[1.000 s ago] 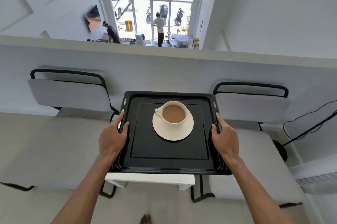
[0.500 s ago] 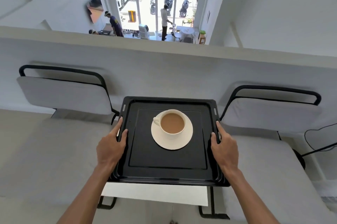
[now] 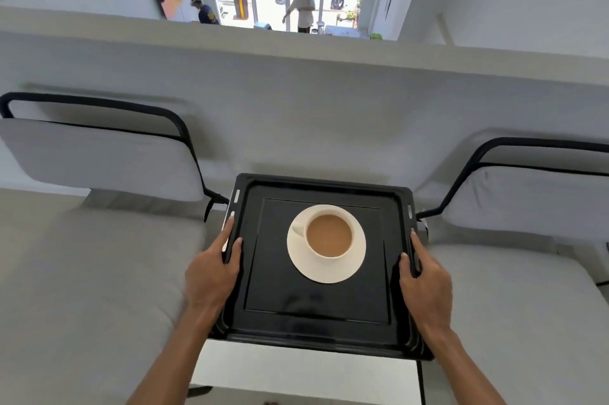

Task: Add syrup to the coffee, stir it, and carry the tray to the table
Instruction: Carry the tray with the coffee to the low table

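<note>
A black rectangular tray (image 3: 316,319) is held level over a small white table (image 3: 303,371), whose near part shows below the tray. On the tray stands a white cup of milky coffee (image 3: 329,236) on a white saucer (image 3: 329,272), slightly right of centre. My left hand (image 3: 212,272) grips the tray's left rim, thumb over the edge. My right hand (image 3: 425,282) grips the right rim the same way. Whether the tray touches the table I cannot tell.
Grey cushioned chairs with black tube frames stand on both sides, one at the left (image 3: 99,157) and one at the right (image 3: 527,200). A low white wall (image 3: 296,74) runs behind them. Beyond it, two people stand far below near a glass front.
The view has moved closer to the table and tilted down. The tray, still gripped on both sides, now sits lower and over more of the white table top.
</note>
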`<state>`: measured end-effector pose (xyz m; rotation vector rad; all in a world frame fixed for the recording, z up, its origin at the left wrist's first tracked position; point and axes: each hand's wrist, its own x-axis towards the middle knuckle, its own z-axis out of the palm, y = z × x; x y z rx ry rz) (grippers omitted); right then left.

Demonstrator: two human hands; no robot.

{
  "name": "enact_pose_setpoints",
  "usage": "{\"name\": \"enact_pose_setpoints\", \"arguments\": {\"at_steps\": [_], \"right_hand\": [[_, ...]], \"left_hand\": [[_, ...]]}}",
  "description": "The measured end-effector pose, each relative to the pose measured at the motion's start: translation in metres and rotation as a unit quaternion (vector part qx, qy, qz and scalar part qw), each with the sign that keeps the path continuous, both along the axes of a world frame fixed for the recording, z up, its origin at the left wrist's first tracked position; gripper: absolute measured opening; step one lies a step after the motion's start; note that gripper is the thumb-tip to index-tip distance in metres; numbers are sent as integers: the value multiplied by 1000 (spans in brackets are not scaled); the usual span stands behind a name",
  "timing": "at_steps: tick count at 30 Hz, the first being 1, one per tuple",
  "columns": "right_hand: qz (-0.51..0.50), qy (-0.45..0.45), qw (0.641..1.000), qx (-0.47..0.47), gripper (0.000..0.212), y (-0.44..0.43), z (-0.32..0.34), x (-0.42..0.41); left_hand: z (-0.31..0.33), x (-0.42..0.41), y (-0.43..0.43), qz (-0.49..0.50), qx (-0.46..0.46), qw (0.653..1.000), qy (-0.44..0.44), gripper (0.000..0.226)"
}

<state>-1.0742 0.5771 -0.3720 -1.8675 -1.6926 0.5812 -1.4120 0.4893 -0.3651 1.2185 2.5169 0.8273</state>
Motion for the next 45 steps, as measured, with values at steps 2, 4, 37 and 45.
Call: {"name": "enact_pose_setpoints", "arguments": {"at_steps": [2,4,37,45], "right_hand": [[-5,-3,1000,2,55,3,-20,-6],[-11,-11,1000,0,54,6,-40,-10],[-37,-71,997,-8,50,42,-234,-22],[-24,-74,997,-8,50,43,-248,-20]], "left_hand": [[-22,-7,5,-2,5,1000,-3,49],[-44,-11,8,-3,1,1000,-2,50],[-237,-25,47,-28,-33,998,41,48],[-249,-22,42,-30,-53,997,42,48]]}}
